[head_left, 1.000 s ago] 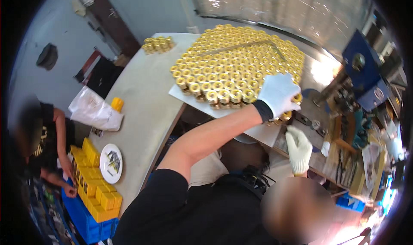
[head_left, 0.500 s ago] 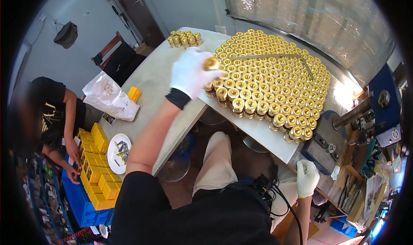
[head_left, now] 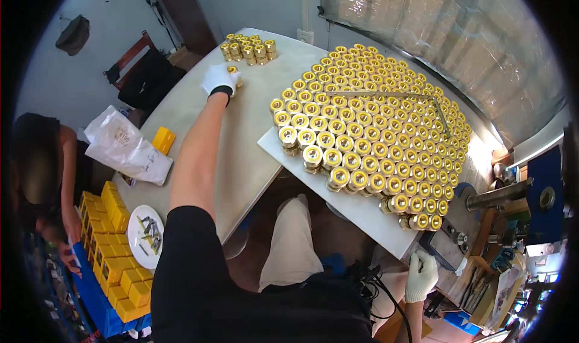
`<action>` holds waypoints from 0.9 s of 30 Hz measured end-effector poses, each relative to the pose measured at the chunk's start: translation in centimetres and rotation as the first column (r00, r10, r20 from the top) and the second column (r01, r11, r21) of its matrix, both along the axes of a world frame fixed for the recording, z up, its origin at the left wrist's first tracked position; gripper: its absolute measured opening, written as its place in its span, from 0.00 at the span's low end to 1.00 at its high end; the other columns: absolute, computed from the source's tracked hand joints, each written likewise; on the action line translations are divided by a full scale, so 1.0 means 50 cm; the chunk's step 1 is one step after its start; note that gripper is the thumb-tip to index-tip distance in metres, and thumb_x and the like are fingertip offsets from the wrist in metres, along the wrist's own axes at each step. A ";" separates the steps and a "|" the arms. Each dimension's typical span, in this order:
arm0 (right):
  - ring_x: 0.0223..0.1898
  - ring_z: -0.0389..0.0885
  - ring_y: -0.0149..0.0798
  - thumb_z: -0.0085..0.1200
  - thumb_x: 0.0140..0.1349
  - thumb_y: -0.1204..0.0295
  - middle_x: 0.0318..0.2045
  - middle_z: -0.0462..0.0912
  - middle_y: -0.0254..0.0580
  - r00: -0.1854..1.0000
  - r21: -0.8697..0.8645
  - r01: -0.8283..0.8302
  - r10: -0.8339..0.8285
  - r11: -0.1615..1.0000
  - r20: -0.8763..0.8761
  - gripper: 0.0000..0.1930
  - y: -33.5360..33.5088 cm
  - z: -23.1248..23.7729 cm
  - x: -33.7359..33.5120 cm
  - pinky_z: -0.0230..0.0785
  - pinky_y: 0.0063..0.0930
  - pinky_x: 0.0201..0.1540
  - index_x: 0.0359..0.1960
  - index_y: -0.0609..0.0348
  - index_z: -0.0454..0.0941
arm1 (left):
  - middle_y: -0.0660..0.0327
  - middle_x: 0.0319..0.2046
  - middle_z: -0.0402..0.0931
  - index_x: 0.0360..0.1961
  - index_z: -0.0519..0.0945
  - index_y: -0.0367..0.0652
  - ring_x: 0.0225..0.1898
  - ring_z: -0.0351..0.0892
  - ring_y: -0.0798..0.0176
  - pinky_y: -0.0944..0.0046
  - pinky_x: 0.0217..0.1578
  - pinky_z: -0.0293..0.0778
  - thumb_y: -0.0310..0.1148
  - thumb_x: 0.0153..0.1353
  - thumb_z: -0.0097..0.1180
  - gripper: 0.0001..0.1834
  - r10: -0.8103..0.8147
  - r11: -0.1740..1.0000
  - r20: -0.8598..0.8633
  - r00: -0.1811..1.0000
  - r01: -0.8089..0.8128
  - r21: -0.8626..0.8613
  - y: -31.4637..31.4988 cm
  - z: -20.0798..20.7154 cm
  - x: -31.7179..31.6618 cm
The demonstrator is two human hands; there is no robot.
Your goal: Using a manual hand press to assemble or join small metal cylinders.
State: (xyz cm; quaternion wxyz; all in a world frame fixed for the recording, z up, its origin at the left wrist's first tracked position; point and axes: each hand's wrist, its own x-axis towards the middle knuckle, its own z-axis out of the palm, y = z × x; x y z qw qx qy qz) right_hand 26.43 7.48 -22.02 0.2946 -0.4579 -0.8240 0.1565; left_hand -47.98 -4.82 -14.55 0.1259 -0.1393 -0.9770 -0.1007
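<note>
My left hand [head_left: 217, 79], in a white glove, is stretched out over the left table and closed around a brass fitting [head_left: 233, 70]. Just beyond it stands a small group of similar brass fittings [head_left: 249, 49]. A large, tightly packed block of brass cylindrical fittings [head_left: 374, 126] with yellow ring tops covers much of the right table, partly stacked in two layers. My right hand [head_left: 421, 276], in a knitted white glove, rests low at the right by my thigh, close to the table corner. Its fingers are curled in, with nothing visible in them.
A thin metal strip frame [head_left: 386, 94] lies across the fittings. On the left are a white bag [head_left: 129, 144], yellow boxes [head_left: 114, 246], a white plate [head_left: 137, 213] with small metal pieces, and a co-worker's hand [head_left: 71, 261]. A metal press [head_left: 500, 195] stands at right.
My left hand has carried the brass fitting left and away from the large block, toward the small group. My right hand's fingers have curled in more. The view has shifted slightly.
</note>
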 end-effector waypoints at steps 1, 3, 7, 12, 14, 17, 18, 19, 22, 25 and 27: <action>0.28 0.80 0.44 0.69 0.63 0.74 0.28 0.82 0.42 1.000 -0.019 0.022 -0.022 1.000 0.006 0.04 -0.003 0.007 -0.005 0.74 0.36 0.36 0.36 0.58 0.86 | 0.55 0.55 0.88 0.54 0.90 0.56 0.56 0.88 0.51 0.48 0.52 0.85 0.58 0.62 0.68 0.26 0.038 0.999 -0.006 0.999 -0.038 -0.008 0.022 0.001 -0.014; 0.28 0.80 0.44 0.69 0.63 0.74 0.28 0.82 0.43 0.999 -0.025 0.037 -0.036 0.999 0.029 0.04 -0.003 0.004 -0.004 0.74 0.36 0.36 0.36 0.58 0.86 | 0.55 0.54 0.88 0.54 0.90 0.55 0.56 0.88 0.51 0.48 0.51 0.85 0.58 0.63 0.67 0.25 0.093 0.996 0.013 0.996 -0.093 0.002 0.052 0.006 -0.039; 0.27 0.77 0.41 0.69 0.63 0.75 0.27 0.80 0.43 0.997 -0.021 0.054 -0.053 0.998 0.054 0.04 -0.006 -0.007 0.003 0.72 0.35 0.34 0.37 0.59 0.86 | 0.56 0.54 0.88 0.56 0.89 0.55 0.57 0.88 0.52 0.49 0.50 0.86 0.59 0.64 0.65 0.27 0.210 0.977 0.042 0.977 -0.211 0.014 0.082 0.007 -0.070; 0.25 0.73 0.38 0.67 0.63 0.78 0.26 0.76 0.40 0.998 -0.025 0.067 -0.067 0.997 0.006 0.03 -0.009 -0.005 -0.003 0.68 0.32 0.31 0.37 0.61 0.85 | 0.52 0.54 0.87 0.58 0.87 0.47 0.56 0.87 0.48 0.51 0.54 0.85 0.58 0.56 0.73 0.34 0.057 0.998 0.044 0.997 -0.058 0.009 0.053 -0.006 -0.072; 0.25 0.72 0.37 0.67 0.63 0.79 0.26 0.76 0.40 0.998 -0.036 0.056 -0.055 0.998 0.020 0.04 -0.006 -0.003 -0.007 0.68 0.32 0.31 0.37 0.62 0.85 | 0.45 0.53 0.86 0.57 0.85 0.37 0.55 0.86 0.42 0.51 0.57 0.83 0.51 0.49 0.78 0.38 -0.081 0.960 -0.162 0.983 0.121 0.253 0.002 -0.051 -0.093; 0.27 0.73 0.34 0.65 0.65 0.78 0.28 0.80 0.40 0.998 -0.068 0.061 -0.059 0.996 0.029 0.03 -0.006 -0.001 -0.011 0.70 0.29 0.34 0.37 0.64 0.84 | 0.37 0.52 0.85 0.55 0.83 0.31 0.55 0.85 0.38 0.49 0.58 0.81 0.43 0.48 0.79 0.36 -0.187 0.905 -0.069 0.980 0.199 0.376 -0.014 -0.067 -0.092; 0.26 0.71 0.35 0.66 0.64 0.79 0.27 0.77 0.40 0.998 -0.050 0.061 -0.061 0.997 0.018 0.03 -0.005 -0.007 -0.010 0.68 0.30 0.32 0.37 0.63 0.84 | 0.36 0.51 0.85 0.54 0.83 0.30 0.55 0.85 0.37 0.49 0.58 0.81 0.42 0.48 0.80 0.36 -0.216 0.884 -0.079 0.973 0.229 0.407 -0.014 -0.071 -0.094; 0.25 0.70 0.36 0.66 0.63 0.79 0.26 0.74 0.39 0.998 -0.032 0.065 -0.065 0.997 0.006 0.04 -0.006 -0.009 -0.009 0.66 0.32 0.30 0.38 0.63 0.85 | 0.37 0.49 0.86 0.53 0.83 0.31 0.53 0.86 0.37 0.49 0.56 0.81 0.39 0.49 0.79 0.33 -0.200 0.889 -0.133 0.971 0.237 0.392 -0.005 -0.071 -0.101; 0.25 0.69 0.35 0.66 0.63 0.79 0.26 0.74 0.38 0.997 -0.045 0.080 -0.079 0.996 0.013 0.04 -0.011 -0.007 -0.010 0.66 0.31 0.30 0.37 0.63 0.85 | 0.39 0.49 0.87 0.54 0.84 0.32 0.52 0.87 0.38 0.49 0.55 0.82 0.37 0.49 0.79 0.32 -0.192 0.885 -0.086 0.978 0.210 0.416 0.019 -0.068 -0.119; 0.25 0.69 0.34 0.67 0.63 0.79 0.26 0.74 0.37 0.997 -0.049 0.082 -0.081 0.995 0.018 0.04 -0.010 -0.010 -0.010 0.65 0.30 0.30 0.37 0.62 0.85 | 0.42 0.50 0.87 0.54 0.85 0.33 0.54 0.87 0.40 0.49 0.56 0.82 0.34 0.50 0.79 0.30 -0.221 0.855 -0.057 0.974 0.222 0.468 0.049 -0.089 -0.175; 0.25 0.69 0.34 0.67 0.62 0.79 0.26 0.75 0.37 0.997 -0.044 0.080 -0.080 0.996 0.007 0.04 -0.009 -0.012 -0.017 0.66 0.30 0.30 0.37 0.62 0.84 | 0.42 0.53 0.86 0.57 0.83 0.33 0.56 0.86 0.41 0.51 0.59 0.82 0.33 0.49 0.79 0.33 -0.248 0.833 -0.050 0.968 0.239 0.499 0.046 -0.102 -0.239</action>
